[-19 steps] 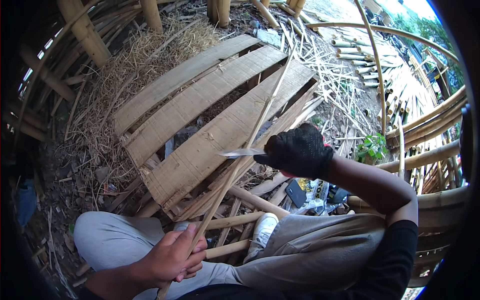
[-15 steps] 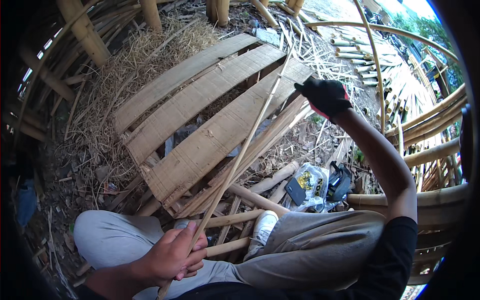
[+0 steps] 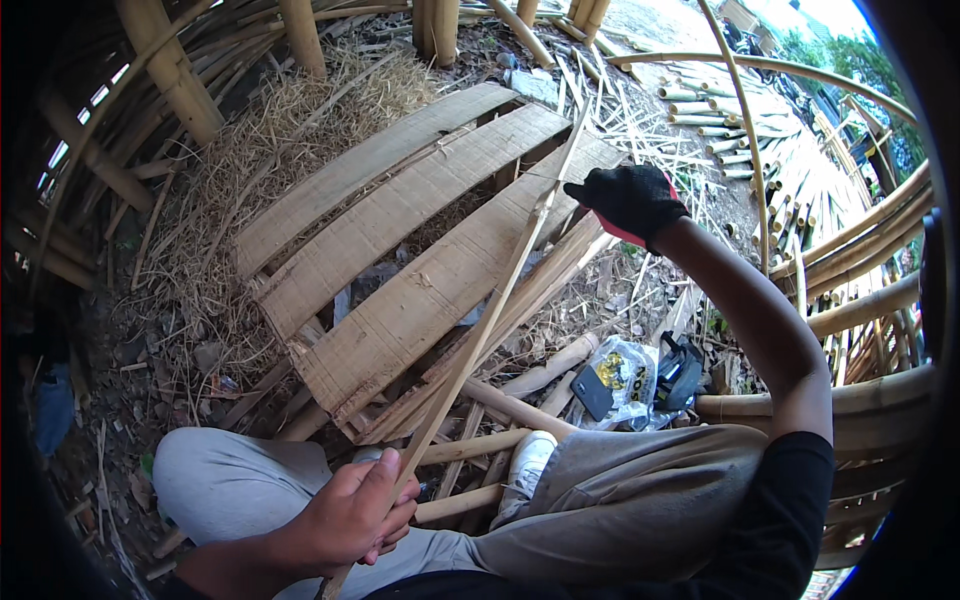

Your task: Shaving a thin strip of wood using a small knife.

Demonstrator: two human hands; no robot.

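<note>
Left hand (image 3: 360,512) grips strip (image 3: 448,396), right hand (image 3: 632,203) knife (image 3: 544,178).

Smooth-looking bamboo strip (image 3: 490,308), rough matt wood planks (image 3: 450,270), coarse dry straw (image 3: 250,180) far left, textured cloth glove (image 3: 632,203), matt cloth trousers (image 3: 640,485) near, glossy plastic bag (image 3: 634,404) right, smooth bamboo poles (image 3: 690,107) far right

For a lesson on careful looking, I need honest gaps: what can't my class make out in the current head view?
All in the head view:
- Handle of the knife: hidden inside the gloved right hand.
- Part of the strip: covered by the left hand; its near end meets the lower edge.
- Plastic bag: creases and glare obscure its contents.
</note>
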